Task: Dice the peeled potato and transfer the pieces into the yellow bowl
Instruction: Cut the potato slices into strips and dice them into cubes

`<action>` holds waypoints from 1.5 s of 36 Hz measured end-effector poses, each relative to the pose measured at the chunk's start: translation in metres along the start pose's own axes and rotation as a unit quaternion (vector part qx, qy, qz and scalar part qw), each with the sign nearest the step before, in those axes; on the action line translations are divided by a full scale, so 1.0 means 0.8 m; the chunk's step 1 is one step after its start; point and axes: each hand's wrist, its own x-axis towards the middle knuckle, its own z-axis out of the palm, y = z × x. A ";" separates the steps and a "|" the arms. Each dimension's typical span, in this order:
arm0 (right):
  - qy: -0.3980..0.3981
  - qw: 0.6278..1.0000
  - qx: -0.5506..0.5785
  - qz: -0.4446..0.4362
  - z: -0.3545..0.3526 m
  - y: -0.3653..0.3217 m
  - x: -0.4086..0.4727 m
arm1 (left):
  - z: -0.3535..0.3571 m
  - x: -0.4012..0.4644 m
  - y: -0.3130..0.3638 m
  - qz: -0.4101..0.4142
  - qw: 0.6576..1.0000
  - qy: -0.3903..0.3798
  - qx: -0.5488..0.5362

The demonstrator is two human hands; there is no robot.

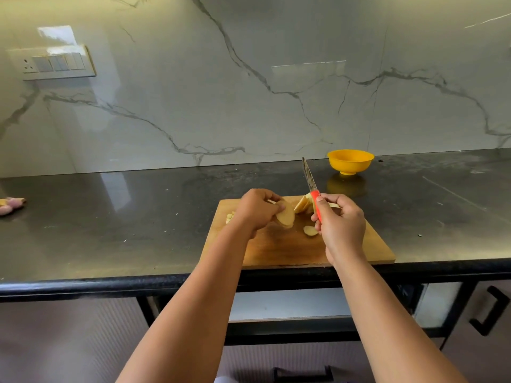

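On a rectangular wooden cutting board (282, 250), the left hand (255, 214) pinches pale, smooth potato slices (285, 217). The right hand (341, 222) grips one knife (312, 189) by its orange handle, blade raised. One round yellow bowl (350, 161) stands behind on the glossy dark bench (110, 217).

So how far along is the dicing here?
Partly done. Slices and some small pieces lie on the cutting board. The left hand holds potato slices; the right hand grips the knife, blade raised. The yellow bowl looks empty.
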 end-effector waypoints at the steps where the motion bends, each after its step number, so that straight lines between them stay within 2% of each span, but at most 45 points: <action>1: -0.003 1.000 -0.006 -0.004 0.000 0.000 0.000 | -0.005 0.001 -0.002 -0.010 1.000 -0.011 0.022; 6: -0.002 1.000 -0.022 -0.010 0.003 0.001 0.001 | -0.014 -0.001 -0.011 -0.017 0.993 -0.029 0.114; 10: -0.003 0.999 -0.034 -0.019 0.003 0.001 -0.001 | -0.012 -0.004 -0.014 0.003 0.991 -0.008 0.131; 14: -0.005 0.999 -0.033 -0.019 0.003 0.001 -0.002 | -0.003 -0.002 -0.011 -0.028 0.998 -0.012 0.060; 22: 0.007 1.000 -0.016 -0.017 0.001 -0.001 -0.003 | 0.010 0.001 0.002 -0.056 0.994 -0.091 -0.025; 27: 0.012 1.000 -0.010 -0.015 0.001 -0.004 -0.003 | 0.021 0.006 0.006 -0.029 0.998 -0.051 0.024; 34: 0.020 1.000 -0.013 -0.020 0.000 -0.005 -0.005 | 0.030 0.010 0.015 0.005 0.998 -0.044 0.055; 40: 0.020 0.999 -0.021 -0.020 0.000 -0.004 -0.005 | 0.017 0.005 0.014 0.076 0.995 0.065 0.026; 44: -0.013 0.992 -0.110 -0.066 -0.002 -0.003 -0.007 | -0.014 -0.006 0.004 0.063 0.994 0.080 0.032; 48: -0.085 0.943 -0.281 -0.160 -0.026 -0.015 -0.016 | -0.033 -0.016 -0.010 0.037 0.991 0.074 0.106; 54: -0.162 0.910 -0.358 -0.134 -0.061 -0.035 -0.038 | -0.032 -0.033 -0.009 0.052 0.977 0.045 0.204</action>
